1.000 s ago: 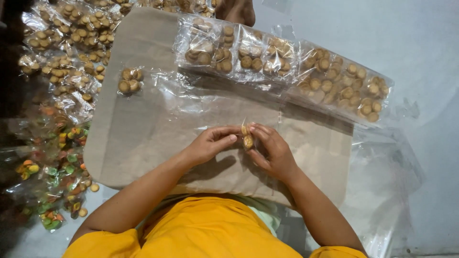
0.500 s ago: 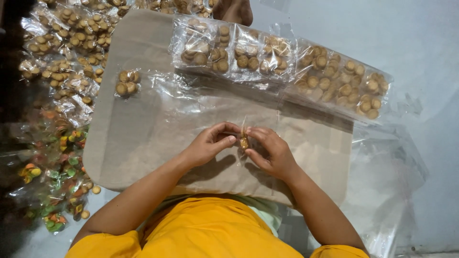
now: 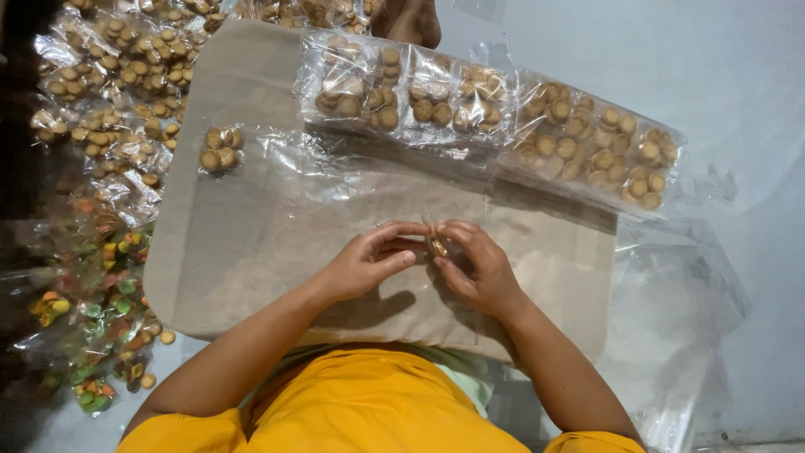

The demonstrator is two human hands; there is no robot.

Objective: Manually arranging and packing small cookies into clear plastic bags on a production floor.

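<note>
While both hands, left hand (image 3: 362, 264) and right hand (image 3: 476, 267), pinch a small clear packet of biscuits (image 3: 437, 243) above the brown board (image 3: 251, 243), fingers grasping its top, probably the open mouth, keep the film taut and biscuits low.

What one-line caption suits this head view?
Both hands, left and right, pinch a small clear packet of biscuits above a brown board.
</note>
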